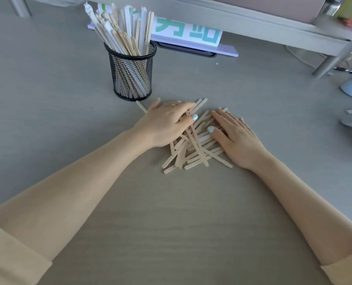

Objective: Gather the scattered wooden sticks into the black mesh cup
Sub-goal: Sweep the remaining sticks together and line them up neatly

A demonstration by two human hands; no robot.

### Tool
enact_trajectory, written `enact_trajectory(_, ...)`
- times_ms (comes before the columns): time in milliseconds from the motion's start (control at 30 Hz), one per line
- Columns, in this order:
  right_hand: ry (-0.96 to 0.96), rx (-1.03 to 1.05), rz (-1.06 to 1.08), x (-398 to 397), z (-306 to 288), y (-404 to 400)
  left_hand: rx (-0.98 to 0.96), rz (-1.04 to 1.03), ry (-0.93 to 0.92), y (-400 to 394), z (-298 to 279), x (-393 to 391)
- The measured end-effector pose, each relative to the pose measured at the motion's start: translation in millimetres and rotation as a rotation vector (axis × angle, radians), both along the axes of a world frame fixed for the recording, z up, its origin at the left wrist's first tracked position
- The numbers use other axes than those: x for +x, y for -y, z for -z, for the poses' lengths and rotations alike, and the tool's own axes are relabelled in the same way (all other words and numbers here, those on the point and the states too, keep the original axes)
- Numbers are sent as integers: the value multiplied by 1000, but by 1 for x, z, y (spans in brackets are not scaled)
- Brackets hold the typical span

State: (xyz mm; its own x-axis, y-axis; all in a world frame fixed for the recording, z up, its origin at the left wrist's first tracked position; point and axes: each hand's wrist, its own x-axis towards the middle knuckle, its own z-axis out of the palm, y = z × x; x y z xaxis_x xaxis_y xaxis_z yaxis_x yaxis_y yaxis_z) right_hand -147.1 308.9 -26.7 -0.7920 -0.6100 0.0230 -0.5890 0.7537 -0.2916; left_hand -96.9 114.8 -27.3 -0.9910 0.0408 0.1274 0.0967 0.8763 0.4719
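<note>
Setting: grey desk (47, 95) seen from above, both bare forearms reaching in from the near edge.
Loose sticks: flat wooden sticks (197, 149) heaped in a crisscross pile at the middle of the desk, between and under the two hands.
Stray stick: one stick (141, 106) poking out to the far left of the pile, near the foot of the cup.
Cup: black mesh cup (132, 76) standing upright, far and left of the pile, already crowded with wooden sticks and paper-wrapped ones leaning out of the top.
Left hand (166, 124): laid palm down on the left side of the pile, fingers spread flat over the sticks, thumb pointing right; nothing pinched.
Right hand (235, 138): laid palm down on the right side of the pile, fingers together and flat, thumb touching the sticks; nothing pinched.
Sleeves: tan cuffs (10, 262) pushed up at the near corners.
Background: white sign with teal lettering (188, 33) lying behind the cup, under a pale shelf (253, 19).
</note>
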Motion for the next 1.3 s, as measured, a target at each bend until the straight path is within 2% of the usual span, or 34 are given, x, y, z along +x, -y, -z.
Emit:
enact_trajectory(200,0,-193,-38,4,4,26,247,130,-25,2,-6,5)
enact_trajectory(333,89,-408,32,8,-3,30,174,-150,-272,3,-12,18)
enact_trajectory(400,150,-464,-17,12,-9,22,99,-289,-274,9,-12,29)
enact_trajectory(500,149,-257,-176,26,-12,9,-125,-369,-142,19,-6,44)
enact_trajectory(567,65,-72,-271,37,-10,8,-160,-364,-41,19,-4,50)
enact_trajectory(633,-30,30,-322,44,-6,13,-77,-312,32,12,-3,49)
enact_trajectory(733,-39,-6,-293,47,-3,26,67,-145,24,0,-5,43)
enact_trajectory(867,-53,-115,-116,46,4,46,316,-3,124,-1,-11,37)
enact_trajectory(933,-110,-78,-18,44,6,51,339,-7,170,1,-16,40)
enact_trajectory(1000,-168,-71,23,38,6,53,247,-37,220,-1,-22,48)
enact_trajectory(1133,-170,-252,153,13,1,43,26,-62,214,-21,-25,65)
enact_trajectory(1233,-40,-286,212,-12,-1,35,-69,-87,172,-39,-17,62)
enact_trajectory(1300,45,-272,170,-21,-1,33,-158,-68,141,-48,-13,58)
